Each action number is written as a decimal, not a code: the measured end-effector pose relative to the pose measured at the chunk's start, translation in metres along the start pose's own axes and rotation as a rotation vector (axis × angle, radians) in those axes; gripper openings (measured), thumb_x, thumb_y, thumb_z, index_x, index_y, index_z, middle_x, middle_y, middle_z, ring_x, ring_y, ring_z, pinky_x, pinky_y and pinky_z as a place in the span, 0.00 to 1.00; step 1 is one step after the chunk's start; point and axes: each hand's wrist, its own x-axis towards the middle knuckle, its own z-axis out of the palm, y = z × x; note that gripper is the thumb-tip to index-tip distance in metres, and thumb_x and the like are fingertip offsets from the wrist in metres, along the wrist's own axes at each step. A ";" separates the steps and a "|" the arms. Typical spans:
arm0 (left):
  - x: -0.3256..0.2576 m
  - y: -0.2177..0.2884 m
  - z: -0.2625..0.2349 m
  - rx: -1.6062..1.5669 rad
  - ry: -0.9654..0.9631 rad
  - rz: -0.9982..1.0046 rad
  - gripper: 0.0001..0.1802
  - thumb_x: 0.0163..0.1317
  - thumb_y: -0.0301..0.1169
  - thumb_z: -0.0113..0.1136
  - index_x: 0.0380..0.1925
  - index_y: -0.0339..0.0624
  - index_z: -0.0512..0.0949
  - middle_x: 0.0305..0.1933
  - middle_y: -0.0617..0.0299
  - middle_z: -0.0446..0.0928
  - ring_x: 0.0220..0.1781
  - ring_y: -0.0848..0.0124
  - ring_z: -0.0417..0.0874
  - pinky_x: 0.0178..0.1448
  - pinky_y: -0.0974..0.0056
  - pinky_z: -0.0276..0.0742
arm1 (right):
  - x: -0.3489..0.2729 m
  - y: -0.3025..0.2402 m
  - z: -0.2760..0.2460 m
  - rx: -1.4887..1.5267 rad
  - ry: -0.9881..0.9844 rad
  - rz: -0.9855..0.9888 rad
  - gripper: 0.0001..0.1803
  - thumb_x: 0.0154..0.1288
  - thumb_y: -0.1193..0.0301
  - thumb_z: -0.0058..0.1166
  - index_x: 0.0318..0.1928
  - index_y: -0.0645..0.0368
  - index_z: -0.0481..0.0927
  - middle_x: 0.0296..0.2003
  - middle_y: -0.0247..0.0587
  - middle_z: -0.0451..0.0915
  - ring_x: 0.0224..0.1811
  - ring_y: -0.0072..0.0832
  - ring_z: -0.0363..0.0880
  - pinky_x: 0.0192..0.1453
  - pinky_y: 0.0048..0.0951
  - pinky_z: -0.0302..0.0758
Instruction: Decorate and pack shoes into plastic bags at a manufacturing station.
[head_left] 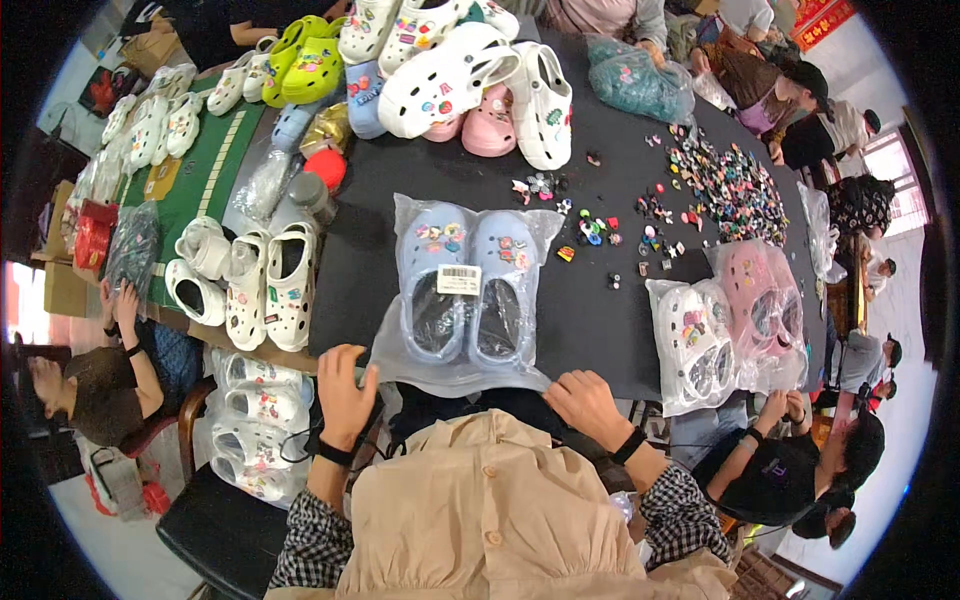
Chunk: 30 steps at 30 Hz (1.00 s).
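Observation:
A clear plastic bag (552,232) lies on the black table in front of me. Inside it, a pair of light blue clogs (430,232) rests side by side, toes away from me. Colourful charms dot their tops, and a white barcode label (459,280) sits across the pair. My left hand (344,398) is at the bag's near left corner, thumb and fingers apart, the thumb close to the plastic edge. At the near right corner, the fingers of my right hand (590,404) are closed on the bag's edge.
White clogs (290,285) stand on the left and a clog pile (450,85) at the back. Loose charms (735,190) spread across the right, behind bagged white clogs (690,345) and bagged pink clogs (765,300). A jar with a red lid (324,170) stands left. People sit around the table.

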 end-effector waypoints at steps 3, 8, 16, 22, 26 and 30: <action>0.005 0.046 0.004 0.055 -0.050 0.348 0.15 0.52 0.34 0.62 0.39 0.40 0.75 0.45 0.56 0.73 0.50 0.58 0.73 0.51 0.56 0.69 | 0.009 -0.005 -0.015 0.025 0.116 0.035 0.08 0.55 0.68 0.60 0.31 0.55 0.74 0.27 0.35 0.72 0.30 0.31 0.73 0.34 0.32 0.70; 0.015 0.049 0.031 0.204 -0.288 0.610 0.17 0.47 0.27 0.60 0.41 0.40 0.75 0.45 0.58 0.71 0.54 0.60 0.70 0.56 0.56 0.64 | 0.009 -0.003 -0.027 0.029 0.194 0.059 0.07 0.52 0.70 0.62 0.29 0.55 0.76 0.28 0.34 0.75 0.30 0.33 0.75 0.33 0.32 0.71; 0.031 0.109 0.034 -0.238 -0.201 0.478 0.08 0.55 0.25 0.57 0.35 0.40 0.71 0.30 0.57 0.74 0.27 0.58 0.80 0.27 0.59 0.76 | 0.001 0.014 -0.068 -0.031 0.389 0.340 0.12 0.48 0.76 0.63 0.35 0.59 0.77 0.34 0.41 0.78 0.32 0.39 0.77 0.37 0.38 0.75; 0.049 0.165 0.043 -0.380 -0.260 0.619 0.09 0.55 0.26 0.58 0.36 0.40 0.71 0.32 0.56 0.75 0.30 0.58 0.81 0.29 0.60 0.78 | 0.024 -0.037 -0.029 0.333 0.173 0.171 0.13 0.55 0.77 0.55 0.43 0.64 0.78 0.45 0.50 0.77 0.44 0.45 0.79 0.46 0.36 0.79; 0.041 0.195 0.037 -0.435 -0.385 0.797 0.10 0.59 0.29 0.56 0.41 0.40 0.72 0.39 0.54 0.77 0.35 0.56 0.81 0.33 0.58 0.79 | 0.069 -0.025 0.025 0.504 0.381 0.491 0.29 0.57 0.69 0.59 0.57 0.67 0.66 0.55 0.59 0.67 0.59 0.55 0.66 0.60 0.45 0.68; 0.053 0.193 0.038 -0.617 -0.539 0.777 0.12 0.64 0.31 0.53 0.47 0.40 0.74 0.44 0.52 0.78 0.43 0.55 0.80 0.46 0.57 0.78 | 0.107 -0.010 0.029 0.088 0.186 0.606 0.36 0.54 0.58 0.63 0.56 0.69 0.65 0.50 0.61 0.68 0.53 0.56 0.68 0.54 0.47 0.70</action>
